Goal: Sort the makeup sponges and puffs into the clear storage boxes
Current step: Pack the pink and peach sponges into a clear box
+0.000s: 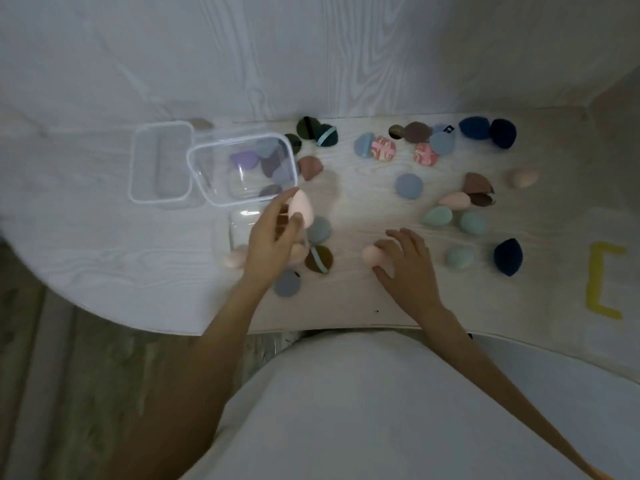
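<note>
Sorting in progress, seen from the head camera. The left hand (273,244) holds a pale pink teardrop sponge (300,206) pinched between thumb and fingers (297,221), lifted just beside the near corner of the clear storage box (242,199) that already contains several purple and grey pieces. A second clear box (161,199) stands touching it on the far left; what it holds cannot be told. A third clear container (239,223) appears below the left hand with pink sponges in or near it, though its outline is blurred.

The right hand (408,261) rests on the table (363,299), fingers curled loosely over another pink sponge (373,255), apparently closing on it. Loose pieces lie scattered to the right: blue round puffs (409,186), marbled pink puffs (383,149), mint sponges (437,216) and dark navy sponges (507,256).

Handling judgement: these sponges look light, soft and compressible, not fragile, with little risk of slipping. A gentle pinch across the widest part of the bulb should suffice; flat puffs are best taken by the edge.
</note>
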{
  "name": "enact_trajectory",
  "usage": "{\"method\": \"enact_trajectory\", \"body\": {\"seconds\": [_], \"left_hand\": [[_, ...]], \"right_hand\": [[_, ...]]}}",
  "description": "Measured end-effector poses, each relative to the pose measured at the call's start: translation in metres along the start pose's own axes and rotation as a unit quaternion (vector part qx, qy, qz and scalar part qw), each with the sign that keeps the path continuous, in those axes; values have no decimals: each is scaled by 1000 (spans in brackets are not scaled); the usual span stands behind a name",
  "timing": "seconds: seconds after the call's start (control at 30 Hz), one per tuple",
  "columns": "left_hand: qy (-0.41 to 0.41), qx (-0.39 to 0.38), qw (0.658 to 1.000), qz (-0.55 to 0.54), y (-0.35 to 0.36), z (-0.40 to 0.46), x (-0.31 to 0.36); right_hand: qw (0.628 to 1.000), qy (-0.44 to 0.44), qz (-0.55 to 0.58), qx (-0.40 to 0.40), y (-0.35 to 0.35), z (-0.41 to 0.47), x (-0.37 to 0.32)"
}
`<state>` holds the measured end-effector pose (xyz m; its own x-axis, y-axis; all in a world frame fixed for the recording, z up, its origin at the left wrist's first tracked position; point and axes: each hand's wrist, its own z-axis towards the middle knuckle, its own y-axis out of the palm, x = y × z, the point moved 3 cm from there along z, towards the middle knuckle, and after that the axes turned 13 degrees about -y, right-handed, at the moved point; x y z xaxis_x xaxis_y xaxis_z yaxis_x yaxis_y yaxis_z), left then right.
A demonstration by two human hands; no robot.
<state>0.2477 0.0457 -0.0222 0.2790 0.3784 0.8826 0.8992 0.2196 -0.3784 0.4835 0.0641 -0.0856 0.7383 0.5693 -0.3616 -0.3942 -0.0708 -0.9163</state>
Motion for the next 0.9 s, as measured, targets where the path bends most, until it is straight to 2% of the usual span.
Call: {"method": "enact_trajectory", "body": {"seconds": [0.1, 0.2, 0.27, 0.33, 0.4, 0.5, 0.67, 0.8, 0.9], "left_hand": [[-49, 57, 997, -2, -46, -8, -29], [-63, 96, 990, 80, -71, -9, -48], [-15, 111, 980, 164, -80, -5, -55], [46, 118, 951, 283, -83, 1, -58], [63, 106, 927, 353, -83, 7, -61], [43, 67, 924, 373, -83, 16, -64], [12, 47, 889, 455, -81, 27, -64], [68, 42, 826, 558, -81, 34, -59], [69, 9, 813, 578, -86, 36, -59]], "right_hand": [[999, -31, 29, 3, 7, 16, -11], [995, -46, 83, -7, 6, 37, -21], [992, -57, 116, -14, 2, 53, -33], [988, -77, 130, -20, -3, 68, -48], [984, -94, 150, -32, -6, 82, -64], [973, -101, 196, -68, -2, 102, -85], [963, -108, 233, -85, 16, 123, -110], [963, -76, 245, -84, 28, 124, -109], [964, -64, 248, -77, 30, 124, -106]]}}
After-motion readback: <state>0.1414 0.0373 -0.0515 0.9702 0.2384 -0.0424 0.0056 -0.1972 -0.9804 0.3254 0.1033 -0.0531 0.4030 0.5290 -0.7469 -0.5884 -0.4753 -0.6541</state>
